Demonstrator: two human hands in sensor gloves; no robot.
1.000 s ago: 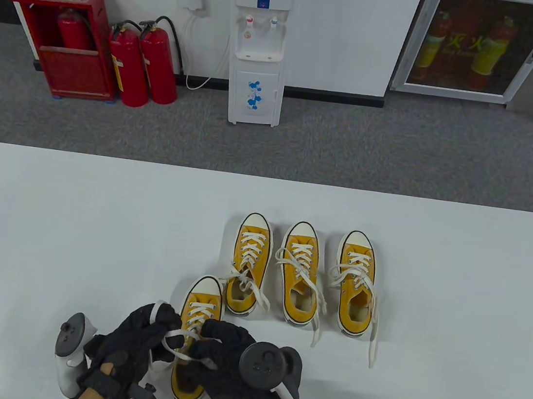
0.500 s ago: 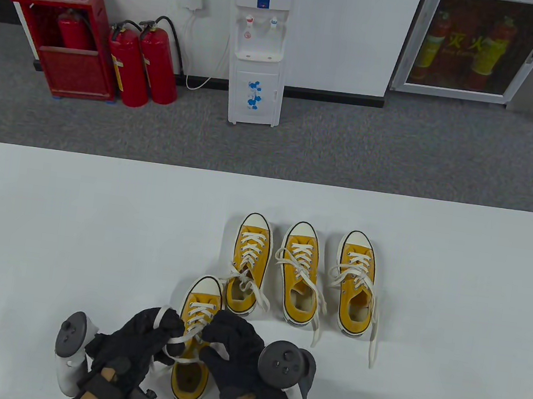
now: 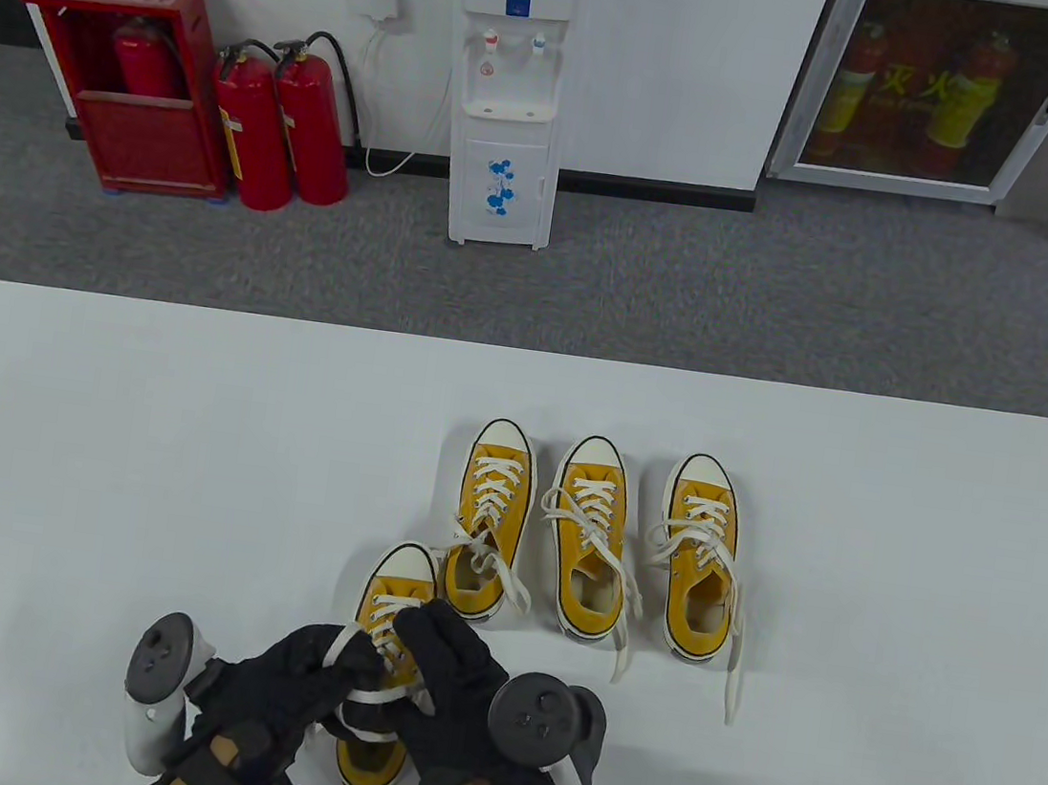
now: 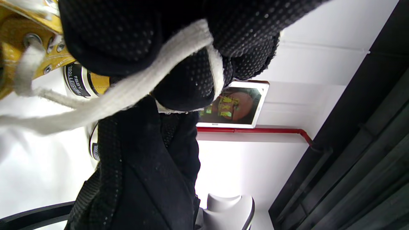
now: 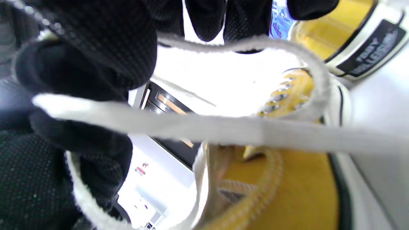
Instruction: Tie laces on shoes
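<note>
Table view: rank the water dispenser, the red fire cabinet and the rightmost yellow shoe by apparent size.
1. Water dispenser, tallest, though cut off at the top edge.
2. Red fire cabinet, close behind; the order is unsure.
3. Rightmost yellow shoe, clearly smallest, despite lying nearer the camera.

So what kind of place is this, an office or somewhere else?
Probably an office or workplace common area: a water dispenser stands against the wall, red fire extinguishers beside a red cabinet, grey carpet, and a plain white table.
</note>
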